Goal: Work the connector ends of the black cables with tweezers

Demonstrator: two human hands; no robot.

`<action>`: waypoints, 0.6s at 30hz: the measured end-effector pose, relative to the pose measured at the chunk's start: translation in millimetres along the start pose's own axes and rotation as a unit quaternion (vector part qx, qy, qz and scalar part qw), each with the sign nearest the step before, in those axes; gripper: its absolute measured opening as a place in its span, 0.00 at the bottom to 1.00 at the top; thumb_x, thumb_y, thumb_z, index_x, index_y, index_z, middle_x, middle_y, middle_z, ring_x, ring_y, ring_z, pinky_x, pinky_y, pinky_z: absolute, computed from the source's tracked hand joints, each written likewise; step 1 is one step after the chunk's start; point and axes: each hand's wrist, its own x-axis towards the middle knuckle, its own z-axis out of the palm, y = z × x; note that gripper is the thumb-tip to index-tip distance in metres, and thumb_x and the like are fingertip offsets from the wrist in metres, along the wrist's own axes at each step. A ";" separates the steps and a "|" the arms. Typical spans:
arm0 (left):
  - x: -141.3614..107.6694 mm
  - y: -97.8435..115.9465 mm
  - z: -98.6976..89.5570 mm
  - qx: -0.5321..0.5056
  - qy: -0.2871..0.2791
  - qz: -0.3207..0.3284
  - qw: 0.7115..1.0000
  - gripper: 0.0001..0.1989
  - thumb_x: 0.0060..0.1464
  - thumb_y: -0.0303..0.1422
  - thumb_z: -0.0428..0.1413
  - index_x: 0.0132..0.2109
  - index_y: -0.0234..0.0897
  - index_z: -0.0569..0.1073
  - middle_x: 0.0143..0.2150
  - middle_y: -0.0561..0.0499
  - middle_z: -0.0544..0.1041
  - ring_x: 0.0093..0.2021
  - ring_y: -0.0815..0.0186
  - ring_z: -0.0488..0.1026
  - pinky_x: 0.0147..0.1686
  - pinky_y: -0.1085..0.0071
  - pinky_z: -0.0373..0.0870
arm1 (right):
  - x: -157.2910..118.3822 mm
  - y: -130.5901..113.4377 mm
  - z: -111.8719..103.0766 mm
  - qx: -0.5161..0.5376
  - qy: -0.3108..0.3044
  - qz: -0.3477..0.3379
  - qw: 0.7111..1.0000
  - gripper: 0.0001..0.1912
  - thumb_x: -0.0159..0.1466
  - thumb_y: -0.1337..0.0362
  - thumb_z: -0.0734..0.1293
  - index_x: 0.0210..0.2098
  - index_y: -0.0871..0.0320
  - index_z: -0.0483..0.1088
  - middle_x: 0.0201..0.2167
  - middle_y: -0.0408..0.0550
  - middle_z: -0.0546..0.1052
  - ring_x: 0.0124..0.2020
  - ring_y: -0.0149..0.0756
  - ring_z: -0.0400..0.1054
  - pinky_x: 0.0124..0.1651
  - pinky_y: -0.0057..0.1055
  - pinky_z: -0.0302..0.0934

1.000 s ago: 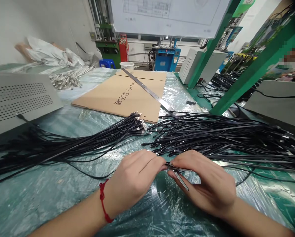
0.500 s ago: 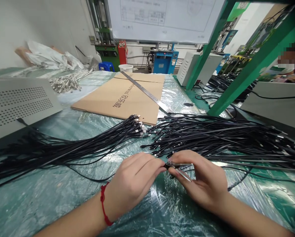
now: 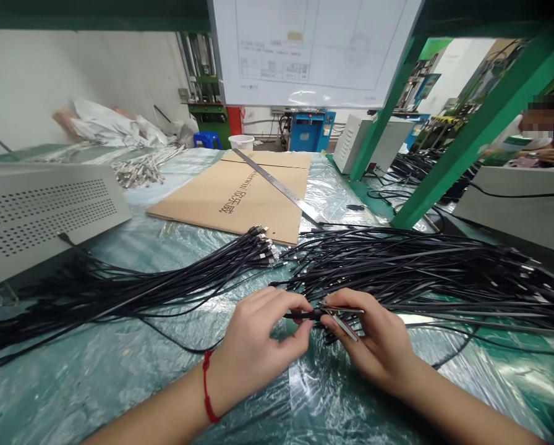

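Observation:
In the head view my left hand (image 3: 263, 334), with a red cord at its wrist, curls its fingers and thumb around the end of a black cable (image 3: 300, 316). My right hand (image 3: 374, 340) is closed on a small silver tool that looks like nail clippers (image 3: 346, 327). Its two flat arms spread apart toward my palm, and its jaws meet the cable's thick end. Fingertips hide the exact contact. Just beyond my hands lie two bundles of black cables, one on the left (image 3: 166, 284) with metal plugs facing the middle, one on the right (image 3: 397, 259).
A cardboard sheet (image 3: 203, 204) lies behind the cables with a steel ruler (image 3: 277, 184) across it. Perforated grey housings stand left (image 3: 49, 216) and a plain one right (image 3: 518, 204). A green post (image 3: 472, 123) slants at right; another person (image 3: 536, 142) sits beyond it.
My left fingers have opened into a looser ring, so more of the black cable shows between my hands. The clippers stay in my right hand. The view has tilted up slightly.

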 end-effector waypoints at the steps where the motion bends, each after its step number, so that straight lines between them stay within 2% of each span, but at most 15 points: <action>1: -0.3 0.1 0.3 -0.003 0.001 0.000 1.000 0.09 0.55 0.22 0.59 0.42 0.39 0.73 0.35 0.57 0.77 0.36 0.70 0.73 0.38 0.71 0.69 | 0.1 0.0 -0.4 -0.002 0.001 -0.007 1.000 0.07 0.68 0.63 0.66 0.45 0.51 0.66 0.32 0.43 0.78 0.30 0.32 0.75 0.35 0.25 0.72; 5: 0.2 0.0 -0.1 -0.004 -0.004 0.000 1.000 0.09 0.56 0.23 0.59 0.43 0.39 0.73 0.36 0.56 0.78 0.36 0.69 0.74 0.39 0.70 0.69 | 0.1 0.3 -1.3 0.024 0.006 0.011 1.000 0.08 0.67 0.62 0.67 0.45 0.51 0.67 0.33 0.44 0.78 0.31 0.32 0.76 0.35 0.24 0.73; 8: 6.2 -8.0 -5.5 0.009 -0.020 -0.015 1.000 0.04 0.59 0.26 0.56 0.41 0.38 0.74 0.36 0.54 0.77 0.37 0.67 0.74 0.39 0.69 0.70 | 4.6 5.8 -3.3 0.111 0.026 0.120 0.986 0.07 0.66 0.62 0.69 0.44 0.52 0.69 0.34 0.44 0.77 0.32 0.31 0.76 0.34 0.24 0.72; 10: 12.4 -21.4 -11.1 0.041 -0.030 -0.035 0.998 0.05 0.63 0.29 0.53 0.39 0.37 0.74 0.36 0.52 0.77 0.38 0.66 0.73 0.40 0.68 0.71 | 12.3 16.7 -7.9 0.207 0.074 0.210 0.953 0.08 0.65 0.61 0.70 0.42 0.53 0.70 0.31 0.43 0.76 0.30 0.30 0.75 0.31 0.24 0.71; 13: 19.6 -51.0 -18.1 0.094 -0.027 -0.073 0.993 0.12 0.67 0.30 0.47 0.38 0.35 0.74 0.38 0.49 0.77 0.40 0.65 0.74 0.42 0.67 0.71 | 28.9 46.7 -24.9 0.304 0.185 0.274 0.894 0.11 0.61 0.60 0.74 0.40 0.55 0.72 0.27 0.42 0.74 0.24 0.29 0.71 0.29 0.27 0.69; 16: 20.0 -79.3 -20.2 0.143 -0.038 -0.102 0.984 0.10 0.66 0.28 0.49 0.41 0.34 0.76 0.41 0.46 0.77 0.42 0.62 0.74 0.46 0.64 0.71 | 44.5 88.1 -57.4 0.309 0.273 0.285 0.865 0.10 0.58 0.61 0.76 0.32 0.58 0.73 0.22 0.42 0.71 0.22 0.28 0.68 0.27 0.29 0.67; 18: 17.4 -91.1 -19.2 0.171 -0.062 -0.112 0.977 0.08 0.63 0.26 0.52 0.42 0.35 0.77 0.41 0.46 0.78 0.43 0.60 0.75 0.48 0.62 0.72 | 50.3 116.7 -85.6 0.296 0.331 0.288 0.848 0.15 0.55 0.63 0.78 0.22 0.59 0.69 0.17 0.42 0.68 0.20 0.28 0.67 0.24 0.30 0.63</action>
